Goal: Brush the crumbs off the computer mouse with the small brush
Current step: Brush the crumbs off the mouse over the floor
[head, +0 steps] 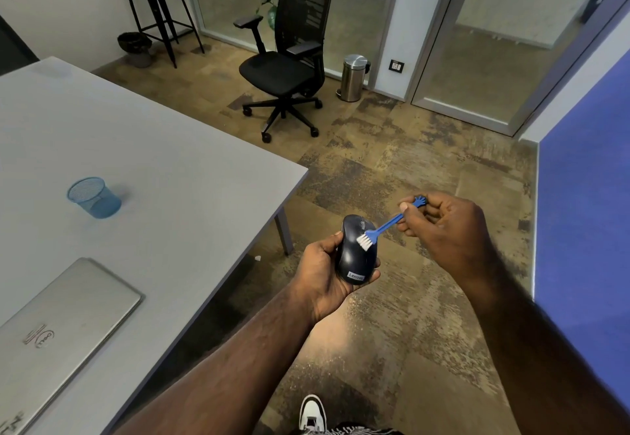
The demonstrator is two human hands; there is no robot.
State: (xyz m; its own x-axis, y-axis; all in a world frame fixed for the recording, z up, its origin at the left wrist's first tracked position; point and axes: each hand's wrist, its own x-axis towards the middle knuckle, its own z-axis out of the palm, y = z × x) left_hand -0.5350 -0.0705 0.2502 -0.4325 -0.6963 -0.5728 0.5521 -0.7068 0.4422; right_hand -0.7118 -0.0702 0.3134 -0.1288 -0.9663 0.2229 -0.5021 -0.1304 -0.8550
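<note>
Head view: the left hand (320, 272) cups a dark mouse (356, 253) from below and from its left side, thumb along the left edge, fingertips showing under the near right edge. The mouse is held in the air over the floor (392, 168), just off the near corner of the counter (136, 148), its wheel end pointing away and a label at the near end. The right hand (443, 226) pinches the far end of a small blue brush (381, 228) between thumb and curled fingers; the handle's hand-shaped tip pokes out above the thumb. The handle slants down and left, and the white bristles touch the upper right part of the mouse's back, just behind the wheel. Whether any crumbs lie on the mouse cannot be told.

On the counter, a blue mesh cup (93, 197) stands well left of the hands, and a closed silver laptop (64, 325) lies near the front edge. Beyond the counter stand a black office chair (286, 66), a steel bin (353, 78) by the glass wall, and a tall stool (153, 1). A blue panel (586, 195) runs along the right. A white shoe (312, 412) shows at the bottom edge.
</note>
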